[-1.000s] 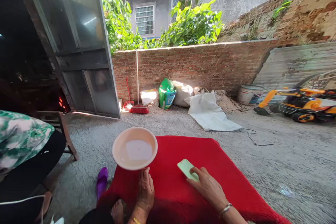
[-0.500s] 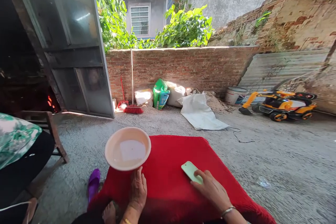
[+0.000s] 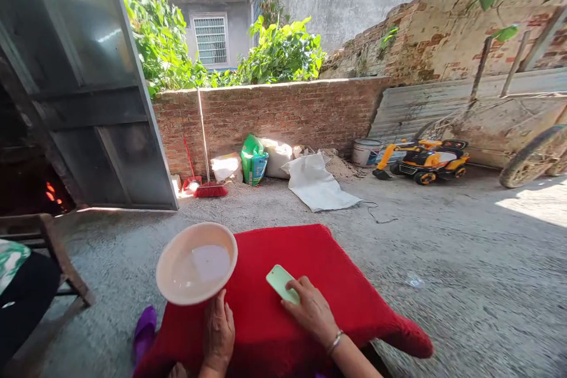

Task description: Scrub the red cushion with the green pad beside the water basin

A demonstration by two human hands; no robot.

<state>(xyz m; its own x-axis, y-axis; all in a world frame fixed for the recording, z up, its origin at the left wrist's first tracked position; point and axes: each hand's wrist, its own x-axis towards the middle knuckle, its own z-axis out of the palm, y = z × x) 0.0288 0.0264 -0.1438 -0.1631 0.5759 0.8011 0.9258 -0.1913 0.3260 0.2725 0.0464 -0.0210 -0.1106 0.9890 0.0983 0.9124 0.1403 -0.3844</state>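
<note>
A pale peach plastic basin (image 3: 170, 269) with clear water in it stands at the left of a table covered by a red cloth (image 3: 261, 319). My left hand (image 3: 218, 331) lies on the cloth just below the basin, its fingers stretched forward to the rim and partly hidden there. My right hand (image 3: 312, 310) grips the near end of a light green phone (image 3: 279, 280) with thumb and fingers. The phone is low over the cloth or on it; I cannot tell which. A bracelet circles the right wrist.
To the left, a person sits by a wooden chair (image 3: 66, 266); a purple shoe (image 3: 145, 325) is beside the table. Beyond are a red broom (image 3: 211, 190), sacks (image 3: 277, 159), a white sheet (image 3: 319, 183) and a toy excavator (image 3: 427, 159). A metal door (image 3: 119, 147) stands at left.
The view has turned right, so the scene sits further left. My right hand has slid the phone left, closer to the basin. My left hand stays beside the basin.
</note>
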